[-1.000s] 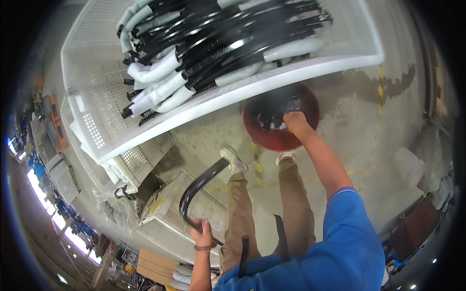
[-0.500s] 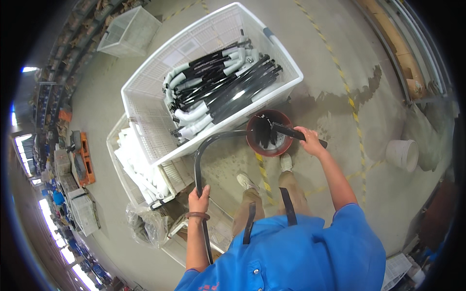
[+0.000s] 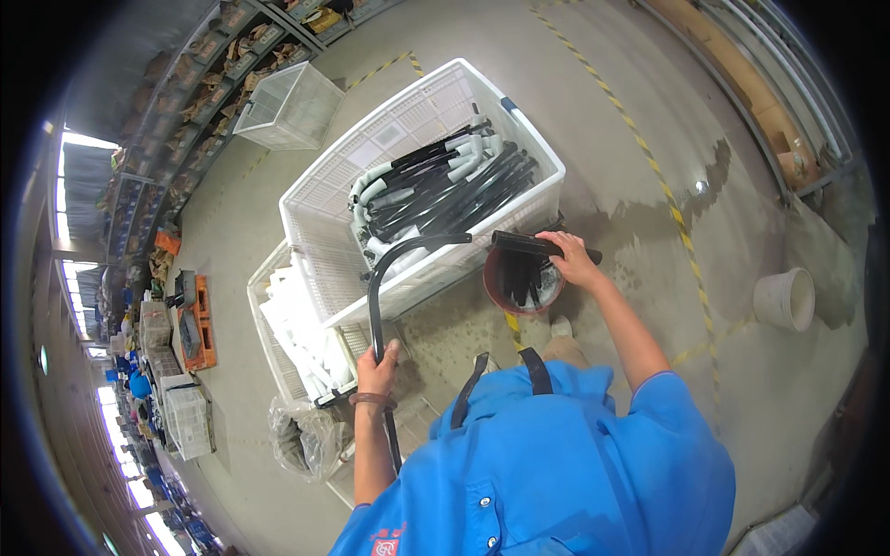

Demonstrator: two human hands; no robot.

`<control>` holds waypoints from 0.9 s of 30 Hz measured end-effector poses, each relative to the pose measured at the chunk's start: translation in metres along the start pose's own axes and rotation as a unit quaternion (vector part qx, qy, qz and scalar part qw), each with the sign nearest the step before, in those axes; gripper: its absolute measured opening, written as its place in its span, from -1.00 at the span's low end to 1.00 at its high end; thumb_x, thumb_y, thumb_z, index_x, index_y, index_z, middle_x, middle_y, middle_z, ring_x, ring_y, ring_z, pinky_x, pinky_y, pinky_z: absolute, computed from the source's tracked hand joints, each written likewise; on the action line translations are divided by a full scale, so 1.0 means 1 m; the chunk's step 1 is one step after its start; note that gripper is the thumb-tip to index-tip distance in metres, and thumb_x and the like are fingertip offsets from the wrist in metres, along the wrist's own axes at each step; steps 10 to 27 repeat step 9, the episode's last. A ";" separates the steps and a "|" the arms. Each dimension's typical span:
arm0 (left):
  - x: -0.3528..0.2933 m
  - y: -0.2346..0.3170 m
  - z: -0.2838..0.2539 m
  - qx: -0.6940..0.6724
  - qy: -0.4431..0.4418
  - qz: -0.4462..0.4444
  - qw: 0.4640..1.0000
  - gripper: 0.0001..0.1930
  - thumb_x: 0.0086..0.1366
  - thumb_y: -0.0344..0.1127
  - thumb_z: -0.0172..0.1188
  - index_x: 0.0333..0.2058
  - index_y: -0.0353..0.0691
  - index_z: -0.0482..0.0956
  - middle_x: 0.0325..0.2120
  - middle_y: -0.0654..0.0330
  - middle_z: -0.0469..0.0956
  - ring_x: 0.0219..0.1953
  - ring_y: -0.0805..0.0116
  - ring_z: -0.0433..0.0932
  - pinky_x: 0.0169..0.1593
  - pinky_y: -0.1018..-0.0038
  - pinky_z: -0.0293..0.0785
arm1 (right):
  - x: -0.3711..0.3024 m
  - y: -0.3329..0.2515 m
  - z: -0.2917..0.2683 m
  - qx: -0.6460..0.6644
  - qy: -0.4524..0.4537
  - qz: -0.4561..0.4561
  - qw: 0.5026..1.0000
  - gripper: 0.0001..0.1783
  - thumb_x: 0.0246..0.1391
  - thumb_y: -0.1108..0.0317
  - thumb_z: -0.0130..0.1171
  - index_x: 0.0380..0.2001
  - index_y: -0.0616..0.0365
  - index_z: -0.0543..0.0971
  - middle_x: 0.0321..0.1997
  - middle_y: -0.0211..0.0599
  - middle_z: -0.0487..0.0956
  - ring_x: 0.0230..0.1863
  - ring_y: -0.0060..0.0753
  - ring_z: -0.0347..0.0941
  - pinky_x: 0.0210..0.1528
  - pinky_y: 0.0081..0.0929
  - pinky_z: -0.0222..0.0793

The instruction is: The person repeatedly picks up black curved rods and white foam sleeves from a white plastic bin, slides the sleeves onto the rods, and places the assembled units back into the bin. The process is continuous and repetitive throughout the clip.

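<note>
My left hand (image 3: 378, 367) is closed around the lower straight part of a long, bent black tube (image 3: 375, 301). The tube curves up and over to the right, its far end above the near rim of a big white crate. My right hand (image 3: 571, 259) grips a short, thick black sleeve (image 3: 521, 243), held roughly level over a reddish-brown bucket (image 3: 494, 287). The sleeve's left end lies close to the tube's free end, with a small gap between them. Inside the bucket are several black pieces and whitish, wet-looking liquid.
The white crate (image 3: 440, 290) holds many black tubes with grey-white bent parts. Left of it, a lower crate (image 3: 262, 315) holds white pieces. A plastic bag (image 3: 311, 443) lies nearby. At right stands a white bucket (image 3: 784, 300); wet patches and yellow-black tape mark the floor.
My right hand has raised the black sleeve out of the bucket and levelled it near the bent tube's end. That end has moved from the bucket's rim to above the crate's rim.
</note>
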State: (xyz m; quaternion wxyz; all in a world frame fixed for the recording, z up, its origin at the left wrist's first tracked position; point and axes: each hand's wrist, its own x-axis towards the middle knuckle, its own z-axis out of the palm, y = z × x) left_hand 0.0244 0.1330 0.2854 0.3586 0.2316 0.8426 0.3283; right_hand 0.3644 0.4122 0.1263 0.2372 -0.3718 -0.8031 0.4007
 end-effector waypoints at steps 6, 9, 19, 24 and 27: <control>-0.018 0.010 0.008 -0.010 -0.021 -0.016 1.000 -0.61 0.26 0.02 0.30 -0.46 -0.21 0.51 -0.69 0.40 0.39 -0.67 0.62 0.28 -0.60 0.58 0.19 | 0.006 -0.001 0.003 0.001 0.005 -0.043 0.999 -0.37 -0.11 0.55 0.14 0.13 -0.05 0.42 0.11 -0.26 0.46 0.22 -0.11 0.30 0.33 -0.15 0.01; -0.026 0.014 0.012 -0.021 -0.053 -0.054 0.997 -0.61 0.25 0.03 0.30 -0.40 -0.20 0.49 -0.70 0.39 0.38 -0.70 0.60 0.30 -0.63 0.57 0.20 | 0.010 0.000 0.005 0.051 -0.009 -0.078 0.996 -0.38 -0.10 0.53 0.16 0.13 0.01 0.41 0.20 -0.29 0.44 0.26 -0.15 0.28 0.37 -0.16 -0.01; -0.026 0.014 0.012 -0.021 -0.053 -0.054 0.997 -0.61 0.25 0.03 0.30 -0.40 -0.20 0.49 -0.70 0.39 0.38 -0.70 0.60 0.30 -0.63 0.57 0.20 | 0.010 0.000 0.005 0.051 -0.009 -0.078 0.996 -0.38 -0.10 0.53 0.16 0.13 0.01 0.41 0.20 -0.29 0.44 0.26 -0.15 0.28 0.37 -0.16 -0.01; -0.026 0.014 0.012 -0.021 -0.053 -0.054 0.997 -0.61 0.25 0.03 0.30 -0.40 -0.20 0.49 -0.70 0.39 0.38 -0.70 0.60 0.30 -0.63 0.57 0.20 | 0.010 0.000 0.005 0.051 -0.009 -0.078 0.996 -0.38 -0.10 0.53 0.16 0.13 0.01 0.41 0.20 -0.29 0.44 0.26 -0.15 0.28 0.37 -0.16 -0.01; -0.026 0.014 0.012 -0.021 -0.053 -0.054 0.997 -0.61 0.25 0.03 0.30 -0.40 -0.20 0.49 -0.70 0.39 0.38 -0.70 0.60 0.30 -0.63 0.57 0.20 | 0.010 0.000 0.005 0.051 -0.009 -0.078 0.996 -0.38 -0.10 0.53 0.16 0.13 0.01 0.41 0.20 -0.29 0.44 0.26 -0.15 0.28 0.37 -0.16 -0.01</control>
